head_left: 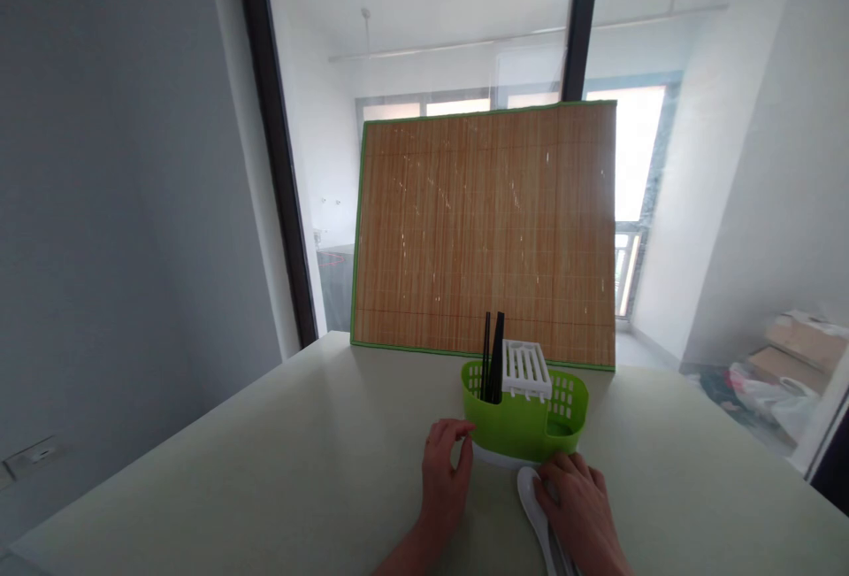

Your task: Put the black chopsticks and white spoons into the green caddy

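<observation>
A green plastic cutlery holder (510,427) with a white base stands on the table, a white slatted rack (526,368) across its middle. Black chopsticks (495,359) rise from its left compartment. Beside the holder's lower left side is my left hand (447,474), its fingers curved and thumb apart, with nothing in it. My right hand (582,503) is in front of the holder's right end, fingers curled down at a white spoon (531,501) whose bowl points toward the holder. Part of another pale handle (561,554) shows beneath this hand; its far end is hidden.
Behind the holder a bamboo mat (484,231) with green edging stands upright at the back of the pale table (279,470). Glass panels with dark frames rise behind it. Cardboard boxes (802,355) and plastic bags lie on the floor at the far right.
</observation>
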A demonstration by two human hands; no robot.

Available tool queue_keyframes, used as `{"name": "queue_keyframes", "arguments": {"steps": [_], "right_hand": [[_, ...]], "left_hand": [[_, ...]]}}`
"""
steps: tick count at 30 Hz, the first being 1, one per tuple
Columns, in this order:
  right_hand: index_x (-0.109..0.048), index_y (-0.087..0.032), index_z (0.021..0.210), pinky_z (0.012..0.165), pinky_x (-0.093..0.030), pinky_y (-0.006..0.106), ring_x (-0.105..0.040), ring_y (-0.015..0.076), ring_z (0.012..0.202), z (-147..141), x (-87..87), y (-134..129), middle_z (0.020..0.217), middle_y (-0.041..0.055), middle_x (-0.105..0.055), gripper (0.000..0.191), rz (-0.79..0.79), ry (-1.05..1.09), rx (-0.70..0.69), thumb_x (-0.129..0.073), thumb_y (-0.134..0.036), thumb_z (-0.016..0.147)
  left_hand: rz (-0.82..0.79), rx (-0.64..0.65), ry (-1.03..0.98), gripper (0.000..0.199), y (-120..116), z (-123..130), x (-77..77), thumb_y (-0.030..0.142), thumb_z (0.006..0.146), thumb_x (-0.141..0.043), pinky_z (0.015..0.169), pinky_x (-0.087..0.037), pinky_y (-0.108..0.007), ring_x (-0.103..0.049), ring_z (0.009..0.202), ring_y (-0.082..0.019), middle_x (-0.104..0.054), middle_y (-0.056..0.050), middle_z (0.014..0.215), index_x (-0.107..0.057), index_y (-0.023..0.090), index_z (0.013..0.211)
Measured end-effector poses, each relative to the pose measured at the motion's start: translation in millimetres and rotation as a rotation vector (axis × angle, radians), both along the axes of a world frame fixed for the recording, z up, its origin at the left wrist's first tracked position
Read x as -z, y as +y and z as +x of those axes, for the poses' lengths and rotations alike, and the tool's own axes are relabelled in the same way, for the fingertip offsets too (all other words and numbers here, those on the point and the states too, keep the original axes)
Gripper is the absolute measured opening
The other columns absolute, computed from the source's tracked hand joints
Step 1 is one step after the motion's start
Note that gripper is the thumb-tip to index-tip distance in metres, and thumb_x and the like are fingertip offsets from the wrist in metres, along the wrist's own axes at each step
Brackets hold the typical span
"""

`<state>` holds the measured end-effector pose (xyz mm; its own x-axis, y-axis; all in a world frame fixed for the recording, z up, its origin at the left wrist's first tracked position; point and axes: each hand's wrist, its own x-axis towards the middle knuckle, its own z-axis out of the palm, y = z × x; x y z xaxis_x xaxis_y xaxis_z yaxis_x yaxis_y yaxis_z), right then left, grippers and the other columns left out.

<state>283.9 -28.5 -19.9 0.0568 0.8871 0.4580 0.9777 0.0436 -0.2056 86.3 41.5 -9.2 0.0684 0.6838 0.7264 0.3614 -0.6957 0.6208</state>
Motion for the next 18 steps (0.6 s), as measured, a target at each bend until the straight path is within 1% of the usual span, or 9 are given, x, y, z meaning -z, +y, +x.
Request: {"name": "queue_keyframes", "arguments": {"steps": [4,8,10,12,15,18], "right_hand": [[-0.062,-0.026,0.075,0.072,-0.035,0.038,-0.055,0.0233,0.079,-1.2,-0.5,0.9,0.076,0.0015,-0.062,0.018,0.143,0.108,-0.068,-0.050,-0.033,0.087],[-0.061,-0.023,0.080,0.069,-0.038,0.035,-0.054,0.0200,0.069,-5.8,-4.8,-1.3,0.069,0.0012,-0.060,0.023,0.298,0.252,-0.120,-0.046,-0.038,0.090],[-0.061,-0.022,0.085,0.066,-0.039,0.033,-0.053,0.0184,0.065,-8.5,-6.9,-3.3,0.070,0.0013,-0.060,0.023,0.358,0.326,-0.157,-0.046,-0.038,0.091],[-0.061,-0.021,0.089,0.065,-0.040,0.032,-0.052,0.0181,0.065,-10.5,-8.9,-6.3,0.072,0.0018,-0.060,0.019,0.425,0.368,-0.197,-0.048,-0.035,0.091],[-0.059,-0.021,0.094,0.067,-0.041,0.033,-0.052,0.0185,0.070,-12.4,-13.0,-12.7,0.077,0.0028,-0.060,0.012,0.545,0.377,-0.251,-0.052,-0.028,0.089],[-0.058,-0.020,0.100,0.069,-0.041,0.034,-0.053,0.0183,0.072,-14.5,-18.4,-19.4,0.079,0.0032,-0.060,0.014,0.644,0.347,-0.298,-0.054,-0.021,0.087]], "left_hand": [[-0.014,0.027,-0.002,0.016,-3.5,2.5,1.3,0.016,0.085,-0.045,0.075,-0.046,-0.032,-0.057,0.085,-0.019,-0.060,-0.004,0.086,-0.060,0.020,0.089],[-0.015,0.071,0.048,0.015,-8.4,5.8,5.6,0.015,0.086,-0.045,0.074,-0.046,-0.031,-0.056,0.083,-0.018,-0.060,-0.004,0.086,-0.059,0.021,0.089],[0.000,0.088,0.076,0.015,-11.2,6.8,6.5,0.016,0.087,-0.045,0.074,-0.045,-0.032,-0.056,0.083,-0.018,-0.060,-0.004,0.085,-0.059,0.021,0.089],[0.026,0.107,0.101,0.015,-14.3,7.4,6.2,0.018,0.087,-0.045,0.074,-0.044,-0.033,-0.056,0.082,-0.019,-0.060,-0.005,0.084,-0.059,0.021,0.090],[0.069,0.141,0.135,0.016,-19.4,7.2,4.2,0.017,0.087,-0.045,0.075,-0.043,-0.034,-0.055,0.081,-0.019,-0.061,-0.005,0.085,-0.059,0.021,0.093],[0.101,0.178,0.157,0.019,-24.8,5.6,1.6,0.017,0.087,-0.044,0.077,-0.042,-0.035,-0.055,0.082,-0.019,-0.061,-0.006,0.086,-0.058,0.021,0.099]]}}
